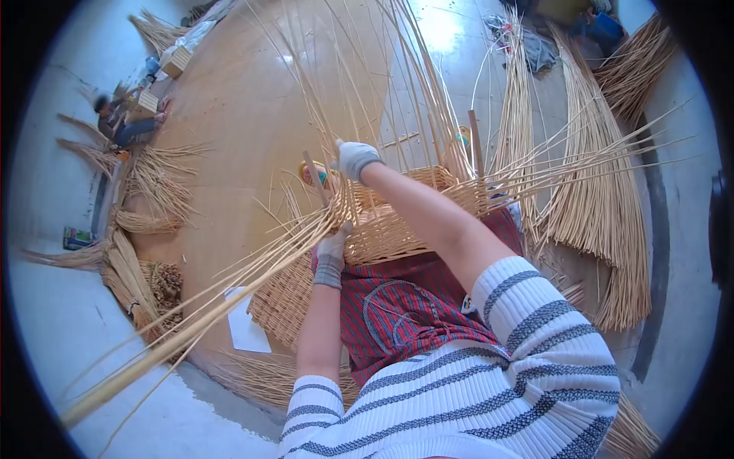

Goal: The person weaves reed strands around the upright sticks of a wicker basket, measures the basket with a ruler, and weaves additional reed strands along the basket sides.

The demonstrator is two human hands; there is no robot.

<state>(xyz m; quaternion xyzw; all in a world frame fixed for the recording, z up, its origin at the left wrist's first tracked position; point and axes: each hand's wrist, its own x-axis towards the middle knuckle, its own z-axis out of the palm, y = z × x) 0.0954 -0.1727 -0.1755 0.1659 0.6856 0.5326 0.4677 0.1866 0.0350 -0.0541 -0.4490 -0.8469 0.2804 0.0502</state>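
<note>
A partly woven wicker basket [390, 236] rests over my lap on a red and blue striped cloth [413, 298], with long loose canes rising from its far side and fanning out left and right. My right hand [356, 159], in a white glove, is closed around thin canes above the basket's far left corner. At the basket's near left corner my left hand [332, 249], also gloved, is closed on the canes and woven edge. Two flat wooden sticks [316, 179] stand up at the basket's sides.
Bundles of long canes [596, 183] spread over the floor at right, and more bundles [157, 183] lie at left. A woven panel [284, 302] sits beside my left arm, near a white sheet [246, 321]. Another person [126, 122] sits by the left wall.
</note>
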